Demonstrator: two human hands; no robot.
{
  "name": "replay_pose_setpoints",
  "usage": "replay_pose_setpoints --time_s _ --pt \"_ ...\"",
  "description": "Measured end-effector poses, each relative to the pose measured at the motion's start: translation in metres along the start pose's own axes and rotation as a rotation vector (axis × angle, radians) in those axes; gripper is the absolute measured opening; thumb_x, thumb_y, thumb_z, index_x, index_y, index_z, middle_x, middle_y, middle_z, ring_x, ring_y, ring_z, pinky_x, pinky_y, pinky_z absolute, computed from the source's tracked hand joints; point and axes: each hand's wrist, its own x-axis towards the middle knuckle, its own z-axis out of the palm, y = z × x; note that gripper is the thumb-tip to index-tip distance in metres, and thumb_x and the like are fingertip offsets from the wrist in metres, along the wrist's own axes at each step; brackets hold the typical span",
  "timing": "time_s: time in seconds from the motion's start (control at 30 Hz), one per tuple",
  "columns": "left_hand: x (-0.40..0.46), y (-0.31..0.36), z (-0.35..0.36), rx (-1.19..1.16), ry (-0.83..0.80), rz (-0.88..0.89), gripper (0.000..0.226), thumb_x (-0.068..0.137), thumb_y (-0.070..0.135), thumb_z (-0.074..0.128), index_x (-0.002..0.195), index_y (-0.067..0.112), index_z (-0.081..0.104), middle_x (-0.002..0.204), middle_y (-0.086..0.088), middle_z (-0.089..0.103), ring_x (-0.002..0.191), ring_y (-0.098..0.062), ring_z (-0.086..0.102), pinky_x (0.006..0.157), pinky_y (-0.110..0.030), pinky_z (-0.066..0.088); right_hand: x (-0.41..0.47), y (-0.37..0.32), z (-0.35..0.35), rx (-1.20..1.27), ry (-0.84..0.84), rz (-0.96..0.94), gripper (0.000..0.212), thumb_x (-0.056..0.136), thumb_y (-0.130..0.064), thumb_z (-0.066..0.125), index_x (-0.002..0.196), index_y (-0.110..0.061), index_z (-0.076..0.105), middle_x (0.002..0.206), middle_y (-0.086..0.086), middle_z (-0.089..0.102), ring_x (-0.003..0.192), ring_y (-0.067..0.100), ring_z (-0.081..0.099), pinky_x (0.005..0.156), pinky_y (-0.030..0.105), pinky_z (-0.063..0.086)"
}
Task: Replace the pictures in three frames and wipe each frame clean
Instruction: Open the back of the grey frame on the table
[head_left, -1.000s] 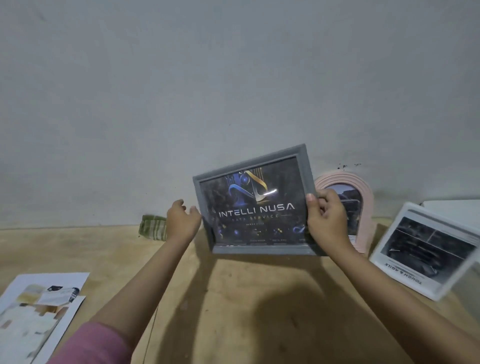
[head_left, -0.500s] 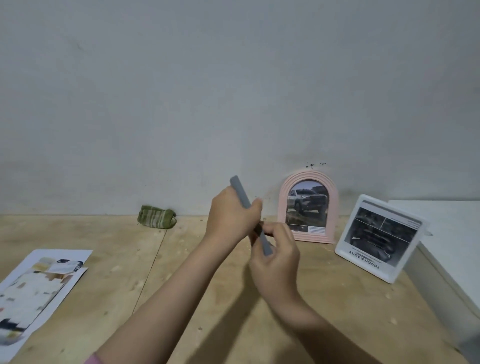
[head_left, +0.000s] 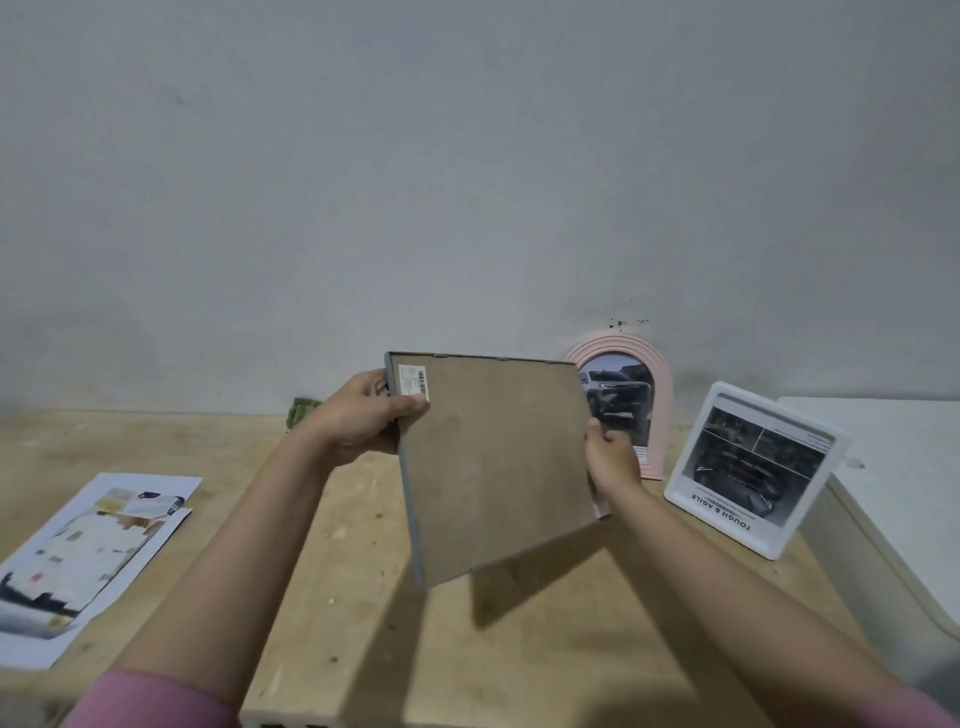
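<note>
Hands hold the grey frame (head_left: 493, 462) up above the table (head_left: 363, 597), its brown backing board turned toward us and a small barcode sticker (head_left: 413, 382) near its top left corner. Our left hand (head_left: 363, 415) pinches the frame's upper left edge, thumb pressed on the backing and fingers curled behind. Our right hand (head_left: 613, 457) grips the right edge, fingers wrapped round it. The frame hangs tilted, its lower corner dipping toward the near side. Far right, a pink arched frame (head_left: 649, 374) stands against the wall, partly hidden behind the grey one, and just beside it a white frame (head_left: 753, 467) leans back. Loose printed pictures (head_left: 88, 551) lie on the table at the left. A green cloth (head_left: 301, 410) peeks out behind our left wrist.
</note>
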Motion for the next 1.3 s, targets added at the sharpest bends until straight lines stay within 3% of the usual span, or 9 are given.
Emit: replay_pose_setpoints --time_s 0.13,0.33,0.43,0.53,0.67,0.83,0.97,1.13,1.3 --pt "0.002 -0.017 -0.014 -0.001 -0.107 -0.004 0.028 0.085 0.012 0.066 0.112 0.016 0.062 0.087 0.002 0.070 0.071 -0.011 0.067 0.058 -0.032 0.056 0.011 0.008 -0.010 0.143 -0.064 0.161 0.056 0.094 -0.050 0.036 0.118 -0.005 0.058 0.112 0.013 0.062 0.099 0.033 0.058 0.090 0.041 0.049" --pt "0.016 -0.060 -0.019 -0.081 0.194 -0.101 0.012 0.094 0.016 0.058 0.097 0.005 0.054 0.084 -0.011 0.062 0.064 -0.019 0.059 0.056 -0.029 0.052 0.007 0.021 -0.022 0.351 -0.089 0.280 0.034 0.092 -0.038 0.055 0.107 -0.009 0.057 0.105 0.011 0.062 0.097 0.032 0.061 0.090 0.045 0.051" --pt "0.013 -0.100 -0.011 0.063 0.186 -0.248 0.012 0.095 0.013 0.055 0.107 0.013 0.055 0.090 -0.011 0.062 0.074 -0.023 0.059 0.062 -0.032 0.051 0.002 0.028 -0.023 0.357 -0.064 0.311 0.029 0.090 -0.030 0.057 0.107 -0.007 0.060 0.103 0.011 0.064 0.091 0.030 0.062 0.085 0.043 0.054" --pt "0.005 -0.142 0.002 0.116 0.160 -0.368 0.030 0.093 0.002 0.052 0.115 0.022 0.052 0.094 -0.014 0.063 0.075 -0.021 0.059 0.064 -0.030 0.050 -0.003 0.043 -0.021 0.313 -0.037 0.338 0.016 0.090 -0.019 0.055 0.095 -0.006 0.063 0.094 0.011 0.064 0.079 0.028 0.060 0.076 0.040 0.054" --pt "0.006 -0.191 0.011 0.283 0.198 -0.359 0.039 0.081 -0.009 0.050 0.115 0.007 0.061 0.072 -0.009 0.061 0.065 -0.022 0.058 0.056 -0.027 0.045 -0.010 0.069 -0.015 0.267 -0.040 0.396 0.015 0.088 -0.005 0.050 0.075 -0.005 0.059 0.081 0.009 0.058 0.065 0.024 0.052 0.057 0.028 0.045" --pt "0.014 -0.225 0.016 0.378 0.305 -0.350 0.031 0.074 -0.003 0.054 0.099 0.009 0.067 0.088 -0.010 0.068 0.090 -0.031 0.065 0.078 -0.036 0.051 -0.014 0.104 0.001 0.127 -0.022 0.419 0.010 0.082 -0.001 0.056 0.080 0.007 0.062 0.093 0.014 0.066 0.072 0.024 0.048 0.065 0.032 0.038" --pt "0.010 -0.236 0.027 0.466 0.284 -0.310 0.031 0.075 -0.003 0.056 0.101 0.013 0.062 0.096 -0.008 0.065 0.091 -0.028 0.060 0.073 -0.031 0.044 -0.020 0.121 0.008 -0.066 -0.017 0.374 0.019 0.085 -0.007 0.055 0.066 -0.007 0.051 0.074 0.010 0.055 0.064 0.024 0.048 0.064 0.031 0.038" --pt "0.010 -0.245 0.031 0.560 0.231 -0.216 0.031 0.075 -0.003 0.060 0.105 0.007 0.061 0.091 0.000 0.058 0.086 -0.024 0.055 0.069 -0.025 0.035 -0.028 0.132 0.014 -0.303 0.038 0.313 0.009 0.086 -0.014 0.060 0.087 -0.006 0.064 0.087 0.009 0.060 0.081 0.030 0.056 0.066 0.027 0.039" --pt "0.007 -0.254 0.027 0.621 0.169 -0.175 0.026 0.078 0.000 0.061 0.104 0.001 0.058 0.097 -0.007 0.062 0.086 -0.027 0.055 0.070 -0.027 0.036 -0.034 0.145 0.019 -0.417 0.033 0.270 0.013 0.087 -0.013 0.053 0.083 -0.007 0.063 0.098 0.012 0.065 0.082 0.030 0.056 0.068 0.032 0.047"
